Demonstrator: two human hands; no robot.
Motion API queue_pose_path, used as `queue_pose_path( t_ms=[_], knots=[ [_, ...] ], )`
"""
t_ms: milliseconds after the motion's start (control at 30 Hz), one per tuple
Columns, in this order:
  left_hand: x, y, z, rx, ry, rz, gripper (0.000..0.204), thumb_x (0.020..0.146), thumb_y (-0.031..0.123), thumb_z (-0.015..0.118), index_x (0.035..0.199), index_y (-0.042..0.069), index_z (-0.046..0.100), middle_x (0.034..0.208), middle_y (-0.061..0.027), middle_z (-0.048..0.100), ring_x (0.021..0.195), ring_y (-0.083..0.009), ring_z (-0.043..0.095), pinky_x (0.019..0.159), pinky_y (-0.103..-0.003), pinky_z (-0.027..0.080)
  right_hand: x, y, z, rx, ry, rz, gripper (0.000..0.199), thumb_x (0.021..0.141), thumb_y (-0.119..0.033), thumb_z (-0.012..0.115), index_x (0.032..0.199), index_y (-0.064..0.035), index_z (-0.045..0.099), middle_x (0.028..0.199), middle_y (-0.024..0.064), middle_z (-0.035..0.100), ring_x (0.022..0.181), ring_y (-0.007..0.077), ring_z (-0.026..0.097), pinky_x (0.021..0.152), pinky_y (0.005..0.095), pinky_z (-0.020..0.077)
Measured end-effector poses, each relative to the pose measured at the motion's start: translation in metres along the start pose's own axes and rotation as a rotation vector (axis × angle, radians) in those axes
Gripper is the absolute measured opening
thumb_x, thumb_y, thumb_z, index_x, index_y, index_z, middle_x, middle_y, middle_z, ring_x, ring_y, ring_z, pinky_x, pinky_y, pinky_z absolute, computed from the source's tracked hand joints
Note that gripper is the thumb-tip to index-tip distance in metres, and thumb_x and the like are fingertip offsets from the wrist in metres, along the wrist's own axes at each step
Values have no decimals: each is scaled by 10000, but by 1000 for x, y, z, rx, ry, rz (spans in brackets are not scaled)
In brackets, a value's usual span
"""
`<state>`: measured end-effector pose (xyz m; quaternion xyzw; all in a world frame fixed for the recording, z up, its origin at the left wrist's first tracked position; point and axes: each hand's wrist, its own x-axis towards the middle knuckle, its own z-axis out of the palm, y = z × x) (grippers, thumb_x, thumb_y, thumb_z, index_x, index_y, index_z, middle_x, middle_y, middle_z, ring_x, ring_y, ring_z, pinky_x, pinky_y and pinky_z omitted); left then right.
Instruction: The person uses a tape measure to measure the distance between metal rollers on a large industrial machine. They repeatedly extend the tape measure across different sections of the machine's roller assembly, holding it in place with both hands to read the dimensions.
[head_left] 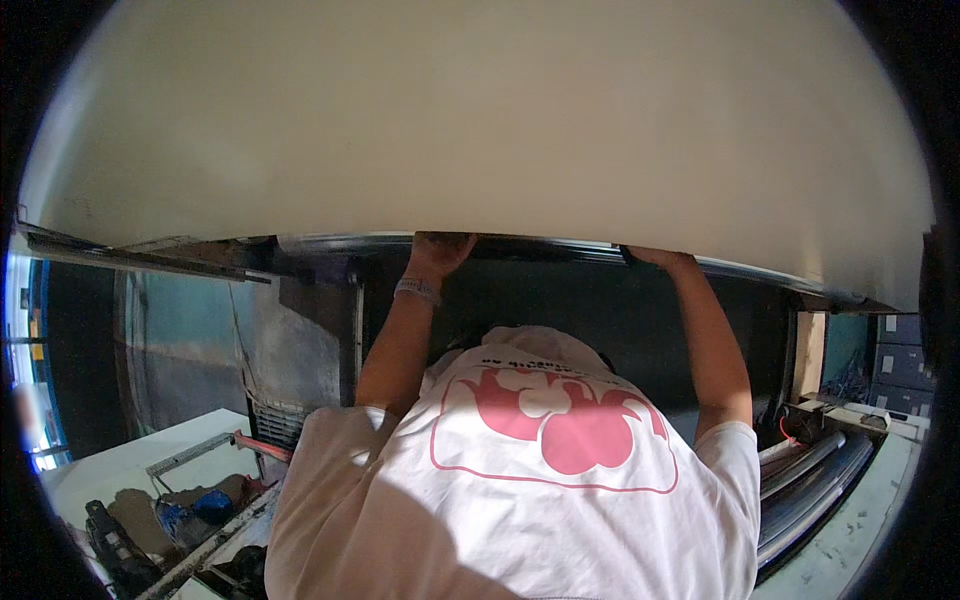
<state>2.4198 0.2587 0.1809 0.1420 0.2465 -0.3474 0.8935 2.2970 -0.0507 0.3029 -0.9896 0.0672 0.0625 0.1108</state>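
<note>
A large, pale, smooth panel [500, 120] fills the upper part of the view. Dark, shiny metal edging [555, 247] runs along its lower edge. Both of my bare arms reach up to that edge, from white sleeves beside my white shirt with its pink print. My left hand [440, 256], with a grey band at the wrist, is curled at the edge left of centre. Further right, my right hand [660, 258] grips the same edge with its fingers pointing inward. The panel hides part of the fingers of both hands.
On a white surface at lower left lie a hacksaw with a red handle [262, 446], a blue object [205, 508] and a black tool [118, 540]. Shiny metal tubes [820, 495] lie at lower right. Dark drawers [900, 360] stand at far right, a grey panel [300, 340] at left.
</note>
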Motion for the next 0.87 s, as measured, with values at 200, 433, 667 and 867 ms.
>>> queue_pose_path(
  t_ms=[200, 433, 667, 867],
  knots=[
    [15, 6, -16, -4, -77, -46, 441, 832, 478, 331, 1011, 127, 528, 941, -84, 564, 863, -271, 553, 689, -424, 492, 2, -15, -14, -34, -73, 60, 410, 770, -419, 524, 1024, -98, 538, 992, 133, 543, 926, 267, 492, 803, 413, 391],
    [0, 1, -8, -8, -108, -76, 420, 819, 451, 402, 994, 92, 531, 860, -91, 569, 805, -249, 551, 673, -396, 495, -1, 4, 4, -223, 156, -14, 532, 744, -459, 540, 1129, -99, 466, 1107, 148, 477, 1012, 291, 438, 858, 427, 353],
    [2, 3, -6, 123, 31, -66, 419, 805, 453, 460, 1006, 94, 538, 890, -97, 579, 862, -249, 539, 717, -406, 487, 7, -23, -18, -125, -25, -28, 543, 722, -447, 578, 1122, -95, 473, 1094, 144, 486, 1004, 290, 446, 837, 413, 370],
    [21, 10, -9, 16, -146, -134, 506, 775, 502, 480, 1110, 123, 475, 1082, -119, 488, 999, -274, 466, 796, -477, 434, -5, -31, -24, -193, -32, 144, 566, 694, -464, 606, 1111, -101, 484, 1075, 143, 499, 988, 286, 458, 808, 409, 393]
  ],
)
